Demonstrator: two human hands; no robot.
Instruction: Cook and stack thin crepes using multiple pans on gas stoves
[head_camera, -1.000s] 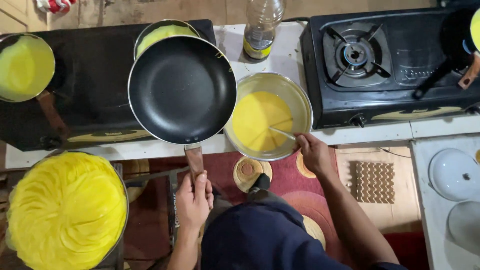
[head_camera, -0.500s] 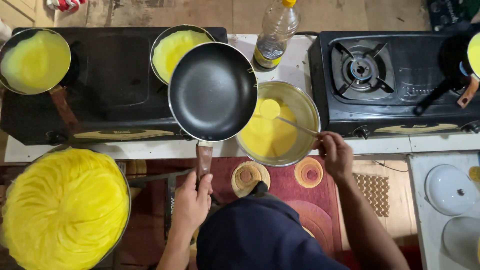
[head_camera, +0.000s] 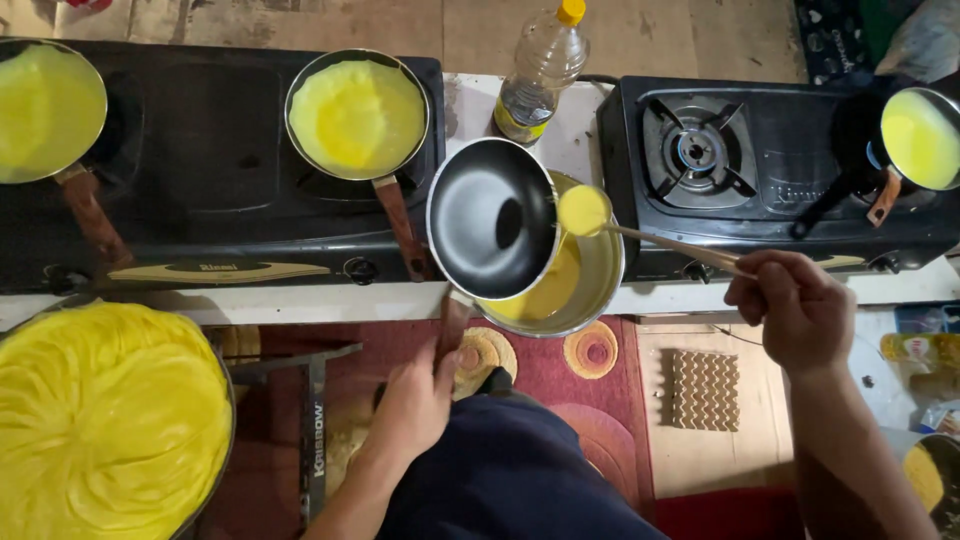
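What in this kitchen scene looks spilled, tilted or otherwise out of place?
Nothing looks spilled. The left hand holds the empty black pan tilted over the metal bowl of yellow batter, and the right hand holds a full ladle level at its rim. The only oddity is an egg tray lying on the floor.

- Batter bowl (head_camera: 590, 290) sits between two stoves, bottle (head_camera: 535, 75) at its 12 o'clock.
- Empty pan (head_camera: 492, 218) overlaps the bowl's 9 o'clock edge; ladle (head_camera: 584, 210) hangs above it.
- Heaped tray (head_camera: 105, 420) lies at 8 o'clock.
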